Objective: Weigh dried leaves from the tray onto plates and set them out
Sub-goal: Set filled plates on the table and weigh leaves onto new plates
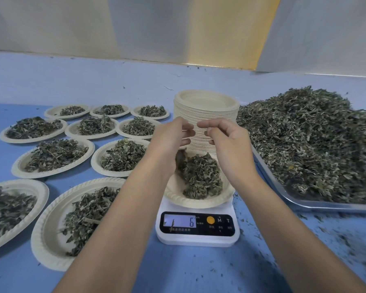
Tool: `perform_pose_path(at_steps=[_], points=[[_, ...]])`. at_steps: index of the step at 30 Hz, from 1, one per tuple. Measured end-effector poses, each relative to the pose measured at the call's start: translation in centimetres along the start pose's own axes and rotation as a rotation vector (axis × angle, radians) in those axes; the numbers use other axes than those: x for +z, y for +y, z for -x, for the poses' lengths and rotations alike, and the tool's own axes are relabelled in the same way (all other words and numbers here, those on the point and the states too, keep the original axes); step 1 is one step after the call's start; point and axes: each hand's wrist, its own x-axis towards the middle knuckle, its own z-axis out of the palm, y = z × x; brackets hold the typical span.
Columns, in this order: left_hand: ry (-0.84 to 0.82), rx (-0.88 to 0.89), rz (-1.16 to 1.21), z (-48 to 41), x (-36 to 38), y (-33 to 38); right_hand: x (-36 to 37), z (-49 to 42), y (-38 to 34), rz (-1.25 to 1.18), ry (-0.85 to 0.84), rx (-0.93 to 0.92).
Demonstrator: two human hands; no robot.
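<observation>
1. Dried leaves (201,176), grey-green and crumpled, are sitting heaped on the plate (175,198) on the scale (199,240).
2. Left hand (169,138) and right hand (226,142) are hovering above, fingers loosely curled; grasp cannot be told.
3. Tray (304,205) is lying at 3 o'clock, piled high.

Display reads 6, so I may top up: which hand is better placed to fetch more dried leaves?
Probably right: the right hand hovers nearer the silver metal tray heaped with dried green leaves; the left hand is farther.
</observation>
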Motion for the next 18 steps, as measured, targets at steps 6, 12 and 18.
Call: perform_pose_path(at_steps=[6,12,18], points=[[-0.058,0.014,0.043,-0.2,-0.7,0.1,0.0,-0.1,0.0,-0.005,-0.007,-0.007],[-0.118,-0.006,0.166,-0.2,-0.7,0.2,-0.1,-0.1,0.3,0.024,-0.004,-0.009],[-0.177,-0.028,0.232,0.5,0.4,0.3,-2.5,-1.3,1.2,0.024,0.080,0.016]])
